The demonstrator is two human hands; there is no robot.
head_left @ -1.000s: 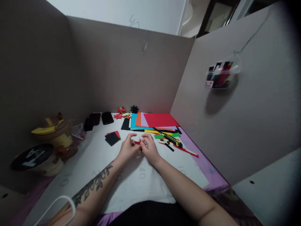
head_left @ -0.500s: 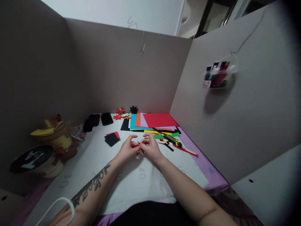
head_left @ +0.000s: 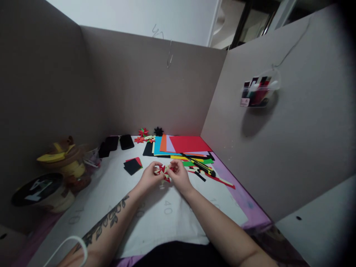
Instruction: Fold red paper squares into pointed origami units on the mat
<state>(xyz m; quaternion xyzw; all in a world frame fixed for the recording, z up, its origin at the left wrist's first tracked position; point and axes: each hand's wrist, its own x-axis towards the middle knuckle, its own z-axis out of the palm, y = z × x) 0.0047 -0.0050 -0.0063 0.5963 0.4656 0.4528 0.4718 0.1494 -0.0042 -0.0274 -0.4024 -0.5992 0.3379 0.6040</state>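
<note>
Between my two hands is a red and cream folded paper star (head_left: 165,174), held just above the white mat. My left hand (head_left: 151,175) pinches its left side with thumb and fingers. On the opposite side my right hand (head_left: 178,175) grips the points the same way. Fingers hide parts of the star. Left of my hands lie small black paper squares (head_left: 132,166) with a red one (head_left: 138,160) showing beneath. Finished-looking paper stars, one of them a black star (head_left: 158,131), sit at the back of the table.
Coloured paper sheets (head_left: 190,144) are stacked at the back right. A yellow and black utility knife (head_left: 201,166) lies over paper strips (head_left: 222,181). Dark phone-like objects (head_left: 127,142) and pots (head_left: 62,159) stand at the left. Grey partitions (head_left: 155,89) enclose the table.
The paper star has turned or tilted slightly, and more of its red and cream points show. Both hands stay on it, with fingers shifted a little. The camera view has moved slightly.
</note>
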